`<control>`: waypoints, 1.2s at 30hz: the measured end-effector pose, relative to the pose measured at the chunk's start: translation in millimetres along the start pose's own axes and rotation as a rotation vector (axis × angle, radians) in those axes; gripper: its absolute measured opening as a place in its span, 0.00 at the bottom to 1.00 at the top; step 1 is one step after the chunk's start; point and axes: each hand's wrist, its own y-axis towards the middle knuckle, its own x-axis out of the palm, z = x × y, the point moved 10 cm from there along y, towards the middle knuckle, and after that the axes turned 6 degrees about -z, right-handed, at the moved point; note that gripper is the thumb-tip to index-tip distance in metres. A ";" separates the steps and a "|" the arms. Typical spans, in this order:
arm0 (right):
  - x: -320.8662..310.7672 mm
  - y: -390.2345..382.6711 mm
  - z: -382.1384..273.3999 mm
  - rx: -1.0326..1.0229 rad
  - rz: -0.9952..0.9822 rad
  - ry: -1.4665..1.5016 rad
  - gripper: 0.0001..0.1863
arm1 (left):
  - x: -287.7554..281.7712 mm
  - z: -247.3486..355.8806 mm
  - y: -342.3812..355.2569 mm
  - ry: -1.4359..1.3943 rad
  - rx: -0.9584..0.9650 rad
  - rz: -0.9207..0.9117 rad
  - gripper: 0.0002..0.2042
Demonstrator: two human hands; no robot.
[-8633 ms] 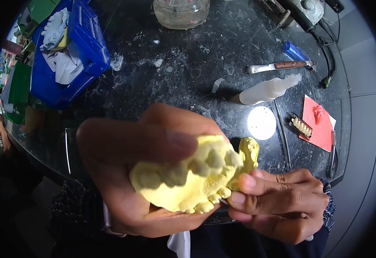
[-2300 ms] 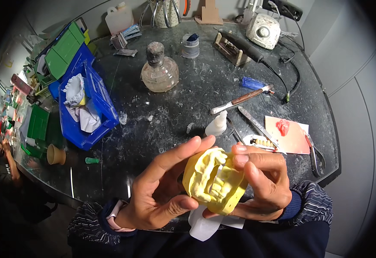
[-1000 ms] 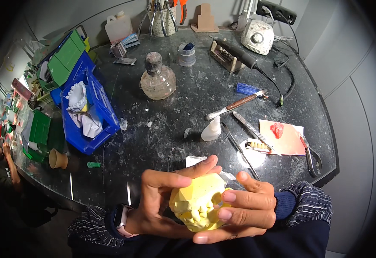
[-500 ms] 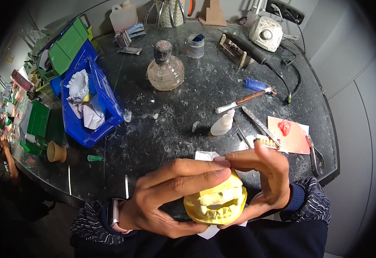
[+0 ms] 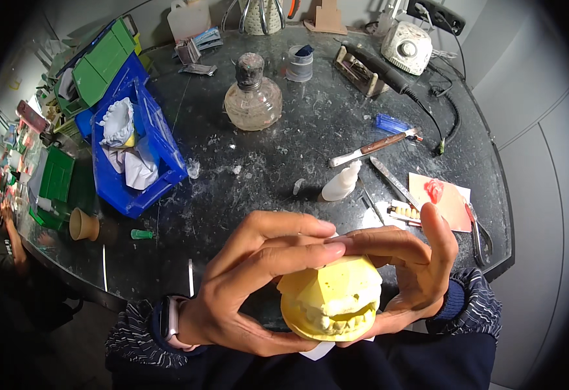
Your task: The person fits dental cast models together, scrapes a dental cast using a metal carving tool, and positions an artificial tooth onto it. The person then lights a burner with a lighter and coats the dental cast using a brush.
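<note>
Blue bin: well left of the yellow cast.
Left hand: your fingers clamped over the cast's top, thumb beneath.
Yellow cast: between your hands, newly turned teeth toward you; front gap now inspectable, back contact unclear.
Right hand: clamped opposite, one finger raised.
Tooth strip: beyond cast, rightward.

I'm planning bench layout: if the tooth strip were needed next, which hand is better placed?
Probably the right hand: the tooth strip lies nearer to it than to the left hand, though both hold the yellow cast.
</note>
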 end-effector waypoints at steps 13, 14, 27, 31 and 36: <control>6.8 -4.5 22.2 0.228 -0.059 0.177 0.61 | -6.1 -5.8 -4.5 0.051 -0.048 0.036 0.33; 7.0 -4.8 23.7 0.230 -0.059 0.176 0.61 | -6.4 -6.9 -4.2 0.059 -0.057 0.038 0.33; -3.7 -3.1 15.6 0.198 0.030 -0.034 0.40 | -10.3 -12.4 -8.1 0.168 -0.100 0.097 0.38; -8.3 -1.2 1.5 0.136 0.087 -0.340 0.20 | -7.1 -16.5 -10.3 0.198 -0.097 0.082 0.38; -4.4 -5.6 -7.5 -0.007 0.127 -0.365 0.14 | 8.9 -35.5 -14.6 -0.144 -0.166 0.063 0.36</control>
